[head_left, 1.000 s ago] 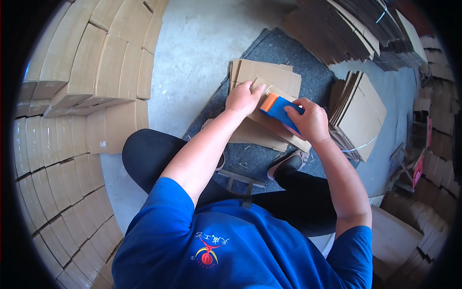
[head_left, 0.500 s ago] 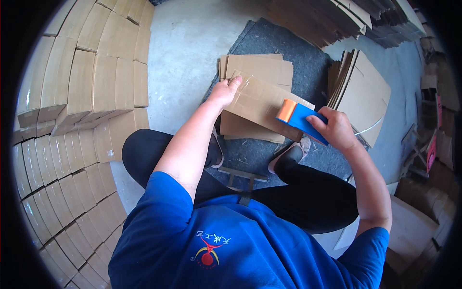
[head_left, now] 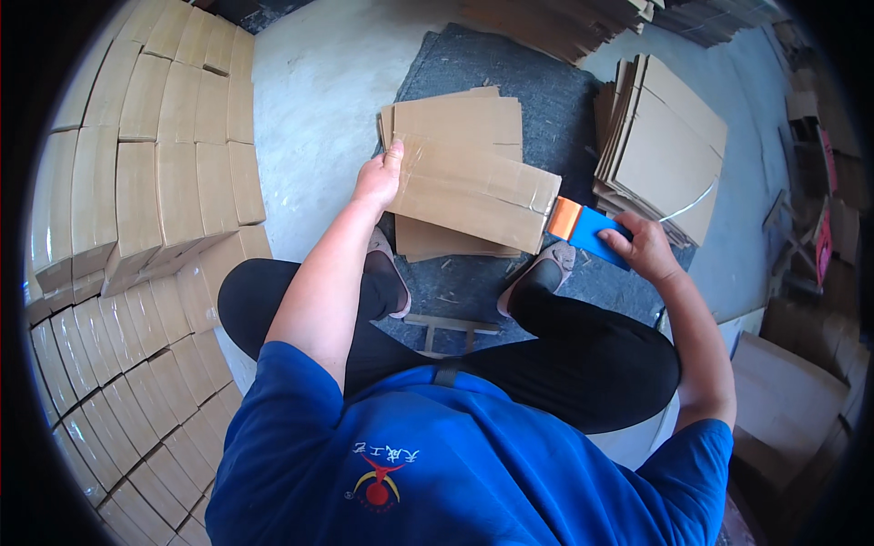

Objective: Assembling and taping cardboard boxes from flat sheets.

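Note:
My left hand (head_left: 378, 179) grips the left end of a flat, long brown cardboard box (head_left: 473, 191), thumb on top. Clear tape shows near both ends of the box. In my right hand (head_left: 648, 247) is a blue tape dispenser (head_left: 592, 235) with an orange front part, its fingers wrapped round the blue body. That orange part sits right at the box's right end; whether it touches the cardboard I cannot tell. Under the box lies a pile of flat cardboard sheets (head_left: 460, 118), partly covered by it.
Stacked, taped cartons (head_left: 137, 191) form a wall on the left. To the right leans a bundle of folded cardboard (head_left: 669, 136) with a pale strap. More cardboard stacks (head_left: 555, 23) stand at the back. A dark mat (head_left: 546, 100) covers the floor, and a small metal frame (head_left: 455, 325) is between my feet.
The tape dispenser has gone from over the box's right part to just off its right end, uncovering the taped end. The whole view has shifted a little.

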`<move>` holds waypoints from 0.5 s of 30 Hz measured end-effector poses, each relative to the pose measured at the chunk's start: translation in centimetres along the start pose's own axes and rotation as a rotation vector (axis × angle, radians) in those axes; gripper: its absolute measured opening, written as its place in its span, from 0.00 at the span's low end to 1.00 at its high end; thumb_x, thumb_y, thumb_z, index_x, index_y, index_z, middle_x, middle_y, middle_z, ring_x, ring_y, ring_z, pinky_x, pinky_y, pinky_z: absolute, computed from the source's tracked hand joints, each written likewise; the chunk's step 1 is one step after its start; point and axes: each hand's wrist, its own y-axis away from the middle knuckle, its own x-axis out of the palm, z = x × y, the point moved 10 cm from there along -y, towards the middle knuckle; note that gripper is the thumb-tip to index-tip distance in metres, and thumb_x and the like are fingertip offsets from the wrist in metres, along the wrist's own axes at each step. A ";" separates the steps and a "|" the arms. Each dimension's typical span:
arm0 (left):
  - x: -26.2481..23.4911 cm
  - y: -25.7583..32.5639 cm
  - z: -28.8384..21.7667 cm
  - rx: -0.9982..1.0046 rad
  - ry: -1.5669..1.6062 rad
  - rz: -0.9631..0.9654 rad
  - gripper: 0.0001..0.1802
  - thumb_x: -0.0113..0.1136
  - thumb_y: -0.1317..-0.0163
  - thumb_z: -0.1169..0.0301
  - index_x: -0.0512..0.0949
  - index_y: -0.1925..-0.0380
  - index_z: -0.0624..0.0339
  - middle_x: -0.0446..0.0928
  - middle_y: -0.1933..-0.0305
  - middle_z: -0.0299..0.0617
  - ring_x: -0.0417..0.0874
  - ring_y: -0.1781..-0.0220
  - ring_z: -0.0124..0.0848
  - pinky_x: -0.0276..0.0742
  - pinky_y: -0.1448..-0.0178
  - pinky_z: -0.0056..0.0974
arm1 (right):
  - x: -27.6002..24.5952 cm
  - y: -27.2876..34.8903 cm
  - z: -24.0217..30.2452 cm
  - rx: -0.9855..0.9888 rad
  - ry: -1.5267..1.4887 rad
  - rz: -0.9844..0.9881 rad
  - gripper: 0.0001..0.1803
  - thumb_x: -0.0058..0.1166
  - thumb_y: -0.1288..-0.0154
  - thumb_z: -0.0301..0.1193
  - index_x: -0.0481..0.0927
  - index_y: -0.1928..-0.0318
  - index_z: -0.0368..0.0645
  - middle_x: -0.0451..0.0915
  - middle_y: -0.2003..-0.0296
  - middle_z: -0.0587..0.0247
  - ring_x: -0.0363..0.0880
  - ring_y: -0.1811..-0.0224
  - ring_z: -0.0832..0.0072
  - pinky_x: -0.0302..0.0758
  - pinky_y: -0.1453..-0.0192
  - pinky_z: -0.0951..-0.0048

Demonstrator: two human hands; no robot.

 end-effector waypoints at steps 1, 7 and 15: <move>-0.6 0.0 -0.2 0.000 -0.124 -0.074 0.33 0.45 0.29 0.42 0.77 0.43 0.60 0.80 0.44 0.51 0.79 0.42 0.49 0.70 0.36 0.43 | 0.1 -0.2 -0.2 0.006 -0.001 -0.005 0.27 0.60 0.38 0.53 0.82 0.58 0.38 0.82 0.71 0.47 0.84 0.67 0.56 0.79 0.59 0.60; 2.7 6.9 -9.9 0.754 -0.787 -0.467 0.26 0.50 0.31 0.55 0.69 0.34 0.49 0.59 0.25 0.44 0.52 0.21 0.41 0.40 0.22 0.57 | 0.0 -0.6 0.3 -0.052 0.000 -0.024 0.26 0.62 0.39 0.51 0.83 0.59 0.37 0.83 0.70 0.49 0.83 0.68 0.57 0.79 0.60 0.61; 17.2 15.9 -14.0 0.837 -0.946 0.097 0.53 0.62 0.50 0.40 0.53 0.26 0.43 0.43 0.20 0.45 0.37 0.18 0.43 0.24 0.22 0.63 | 0.0 -0.1 0.1 -0.042 -0.031 -0.051 0.24 0.63 0.39 0.49 0.83 0.60 0.37 0.82 0.72 0.50 0.83 0.70 0.61 0.78 0.62 0.63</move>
